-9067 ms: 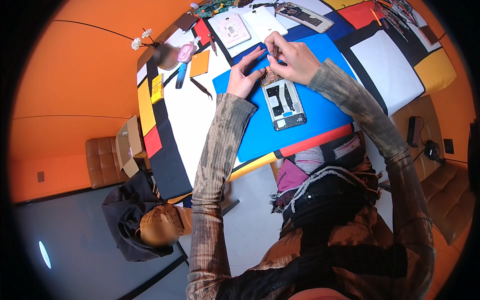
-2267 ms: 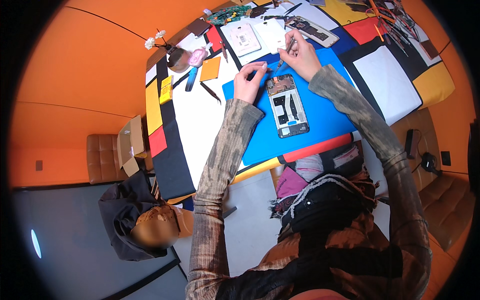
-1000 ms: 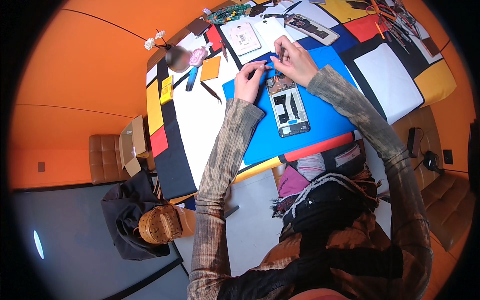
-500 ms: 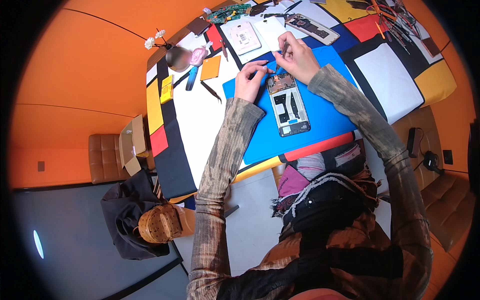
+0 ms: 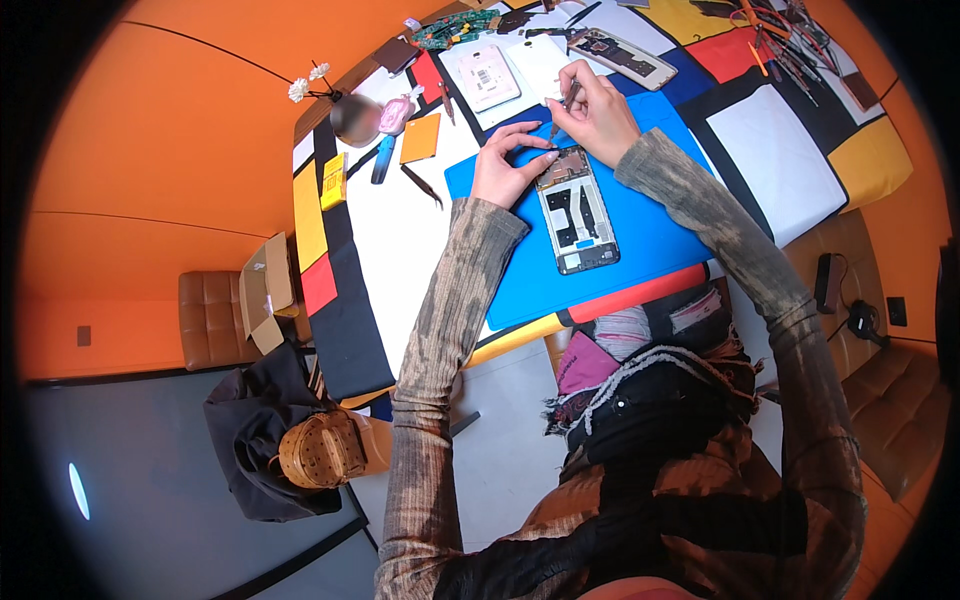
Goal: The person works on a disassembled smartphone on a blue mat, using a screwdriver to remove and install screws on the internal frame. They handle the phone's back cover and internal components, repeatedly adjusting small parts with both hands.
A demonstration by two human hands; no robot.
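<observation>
An opened smartphone (image 5: 580,212) with its inner parts bare lies lengthwise on a blue work mat (image 5: 650,225). My left hand (image 5: 506,168) is at its top left corner, thumb and forefinger closed in at the phone's edge, the thumb over the corner. My right hand (image 5: 602,118) grips a slim, dark brown screwdriver-like tool (image 5: 570,98) between thumb and fingers. It is tilted, tip down by the phone's top edge. The fingertips partly cover the contact spot, so what the tip touches cannot be made out.
Left of the mat are black tweezers (image 5: 422,186), an orange panel (image 5: 420,138), a blue tool (image 5: 383,158) and a yellow packet (image 5: 334,181). Beyond lie a pink-white device (image 5: 488,78), another opened phone (image 5: 622,58) and green circuit boards (image 5: 455,28). Several tools (image 5: 795,75) lie far right.
My left thumb has stretched right onto the phone's top corner, and the left hand opened slightly. The phone has shifted a little. My right hand keeps its grip, almost unmoved.
</observation>
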